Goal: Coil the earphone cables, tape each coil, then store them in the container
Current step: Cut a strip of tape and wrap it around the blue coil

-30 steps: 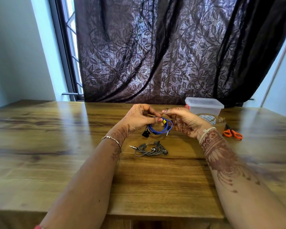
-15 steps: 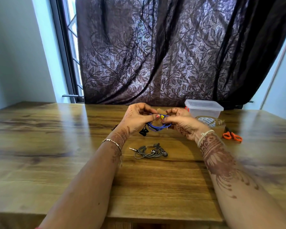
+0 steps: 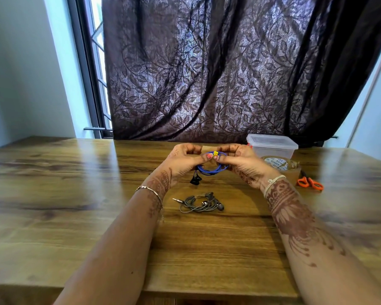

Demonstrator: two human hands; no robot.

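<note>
both hands pinch blue earphone coil (image 3: 211, 170), grey earphones (image 3: 199, 203) on table

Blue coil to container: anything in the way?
Yes. The container looks to have its lid on, and the tape roll sits right in front of it. The left hand and right hand hold the blue coil.

Both forearms stretched forward and angled inward. My left hand (image 3: 184, 162) and right hand (image 3: 242, 165) sat level, facing each other, thumb tips nearly touching. Fingers of both were curled. Each hand pinched the blue cable coil (image 3: 211, 171) from its own side. Wrists were roughly straight.
</note>
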